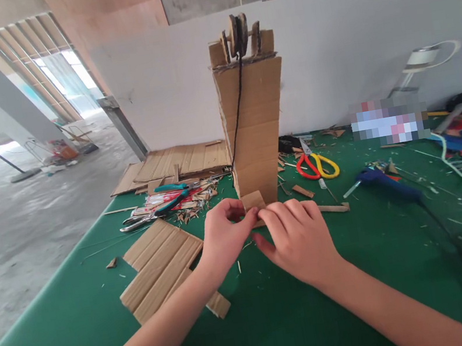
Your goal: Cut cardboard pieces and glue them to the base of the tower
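A tall cardboard tower point(255, 127) stands upright on the green table point(282, 318), with cardboard pulley wheels point(238, 35) at its top and a black string point(238, 112) hanging down its front. At the tower's foot my left hand point(224, 236) and my right hand point(297, 238) meet, both pinching a small cardboard piece point(253, 200) pressed against the base. My right hand's fingers cover most of that piece.
Flat cardboard sheets point(162, 267) lie left of my hands, more point(176, 163) at the back left. Pliers point(153, 212), red-and-yellow scissors point(317, 165), a blue glue gun point(385, 182) with a black cord, and scraps lie around. A person stands behind the white partition point(368, 38).
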{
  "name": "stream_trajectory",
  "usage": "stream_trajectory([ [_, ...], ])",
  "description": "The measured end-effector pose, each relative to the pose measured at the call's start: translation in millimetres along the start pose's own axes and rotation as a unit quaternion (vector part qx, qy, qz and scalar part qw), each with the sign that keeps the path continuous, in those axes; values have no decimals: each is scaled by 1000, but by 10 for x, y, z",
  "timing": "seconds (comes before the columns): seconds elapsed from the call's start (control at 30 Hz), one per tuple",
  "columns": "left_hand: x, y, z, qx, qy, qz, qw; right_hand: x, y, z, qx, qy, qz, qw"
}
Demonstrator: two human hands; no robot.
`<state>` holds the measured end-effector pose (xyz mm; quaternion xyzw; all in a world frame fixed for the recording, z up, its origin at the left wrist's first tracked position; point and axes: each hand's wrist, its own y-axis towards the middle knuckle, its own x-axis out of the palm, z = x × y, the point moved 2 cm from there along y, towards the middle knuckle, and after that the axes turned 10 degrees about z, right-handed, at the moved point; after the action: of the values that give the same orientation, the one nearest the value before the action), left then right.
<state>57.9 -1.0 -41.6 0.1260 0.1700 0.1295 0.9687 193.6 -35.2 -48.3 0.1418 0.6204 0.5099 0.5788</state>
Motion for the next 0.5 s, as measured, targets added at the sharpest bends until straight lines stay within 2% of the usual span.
stream_trajectory([
  [0.27, 62, -89, 30, -12, -20, -36, 999, -11, 1, 47, 23, -53, 51, 997],
  [0.4, 71, -170, 95, 10, -44, -43, 998, -15, 15, 125, 22, -58, 67, 996],
  [0.5, 31, -246, 160, 33, -35, -41, 998, 0, 8, 275, 69, -56, 68, 994],
])
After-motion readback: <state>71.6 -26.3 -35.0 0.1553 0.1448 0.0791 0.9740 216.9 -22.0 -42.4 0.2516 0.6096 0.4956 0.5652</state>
